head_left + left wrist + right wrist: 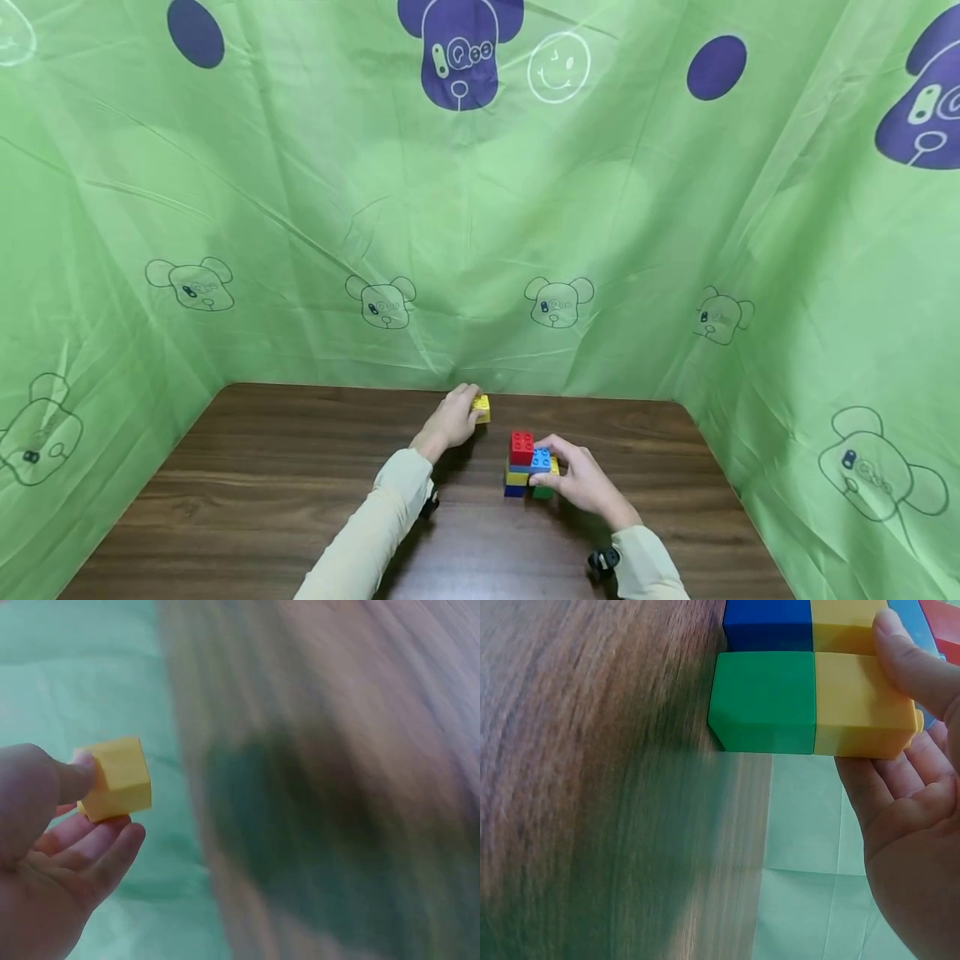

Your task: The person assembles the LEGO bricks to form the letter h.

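My left hand (452,418) pinches a yellow toy brick (482,408) between thumb and fingers, near the table's far edge. In the left wrist view that yellow brick (116,776) shows its smooth sides, with the thumb across one of them. My right hand (585,483) grips a small brick structure, thumb on the near side and fingers behind it. A red brick (522,448) tops its left column, over light blue, yellow and dark blue (514,492). The right column has a green brick (763,701) at the bottom and a yellow brick (862,705) above. A light blue brick (541,458) spans the upper part.
The structure stands on a dark brown wooden table (300,483). Green printed cloth (465,208) hangs close behind the table and along both sides. Wrist cameras (602,562) are strapped near both sleeves.
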Demonstrator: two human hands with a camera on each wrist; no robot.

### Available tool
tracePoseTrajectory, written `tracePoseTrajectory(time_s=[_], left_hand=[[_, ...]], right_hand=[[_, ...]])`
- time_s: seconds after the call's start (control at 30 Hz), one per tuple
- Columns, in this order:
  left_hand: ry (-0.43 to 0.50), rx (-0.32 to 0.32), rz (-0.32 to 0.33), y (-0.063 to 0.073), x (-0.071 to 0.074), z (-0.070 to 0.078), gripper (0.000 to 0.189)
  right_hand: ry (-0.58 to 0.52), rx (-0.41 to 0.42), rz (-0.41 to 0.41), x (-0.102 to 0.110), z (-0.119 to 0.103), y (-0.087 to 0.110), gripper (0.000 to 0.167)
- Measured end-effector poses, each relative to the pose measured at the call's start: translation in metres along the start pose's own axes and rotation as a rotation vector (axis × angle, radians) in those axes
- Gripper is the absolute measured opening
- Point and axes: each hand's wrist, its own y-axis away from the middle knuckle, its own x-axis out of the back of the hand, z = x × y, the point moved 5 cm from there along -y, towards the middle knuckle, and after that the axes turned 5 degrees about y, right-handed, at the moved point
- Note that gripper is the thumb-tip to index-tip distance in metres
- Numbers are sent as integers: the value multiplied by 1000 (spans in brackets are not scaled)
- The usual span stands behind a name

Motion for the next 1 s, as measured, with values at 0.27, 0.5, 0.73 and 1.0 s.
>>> tracePoseTrajectory(time_s=[0.27, 0.5, 0.73, 1.0], left_hand=[[196, -149, 29, 10, 27, 60, 33], [193, -237, -6, 26, 43, 97, 34], [121, -313, -32, 35, 46, 110, 32], [94, -309, -56, 37, 40, 109, 32]], right_hand=[[-13, 26, 16, -1, 2, 0, 36], [-17, 18, 6, 0, 3, -1, 35], [-4, 19, 17, 1, 2, -3, 36], [12, -2, 23, 1, 2, -3, 35]])
